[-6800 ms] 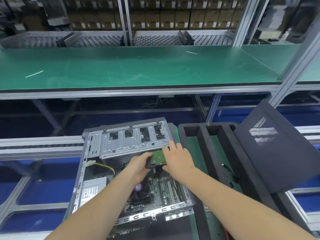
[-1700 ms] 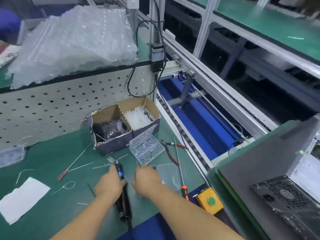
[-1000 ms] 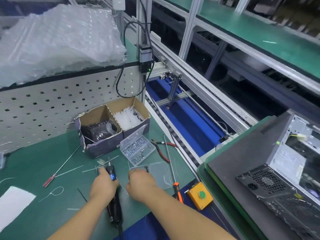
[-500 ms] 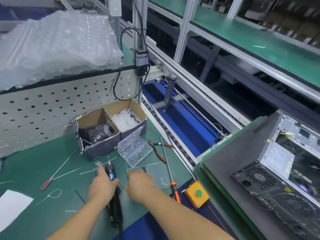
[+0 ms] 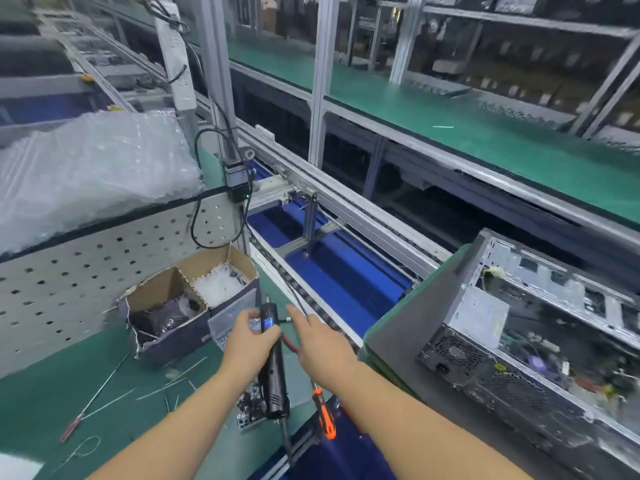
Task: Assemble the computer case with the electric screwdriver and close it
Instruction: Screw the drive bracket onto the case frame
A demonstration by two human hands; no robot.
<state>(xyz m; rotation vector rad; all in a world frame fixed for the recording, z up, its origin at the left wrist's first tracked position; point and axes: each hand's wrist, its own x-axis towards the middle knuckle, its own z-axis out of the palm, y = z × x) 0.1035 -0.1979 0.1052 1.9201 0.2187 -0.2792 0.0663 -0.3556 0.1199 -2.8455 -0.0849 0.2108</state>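
Left hand: our left hand (image 5: 250, 344) is wrapped tight around the upper body of the electric screwdriver (image 5: 272, 362), thumb up near its little blue display, forearm coming in from the lower left.
Right hand: our right hand (image 5: 322, 344) hovers just right of the tool with fingers loosely spread, index finger reaching toward the bit end. It grips nothing as far as we can see.
Screwdriver axis: long axis runs roughly away from us, bit end pointing up toward the cardboard box (image 5: 188, 299), cord end trailing back toward our body.
Computer case: the computer case (image 5: 533, 344) lies on its side at the right, open side up so the insides show, rear fan grille facing us. It's well apart from both hands, sitting on a dark pad (image 5: 419, 327).
Edges and room: the green bench (image 5: 45, 393) is cluttered around the hands: an orange-handled screwdriver (image 5: 323, 412) just right of the tool, a thin red-handled one (image 5: 93, 400) off to the left. The blue conveyor channel (image 5: 332, 271) sits between bench and case.
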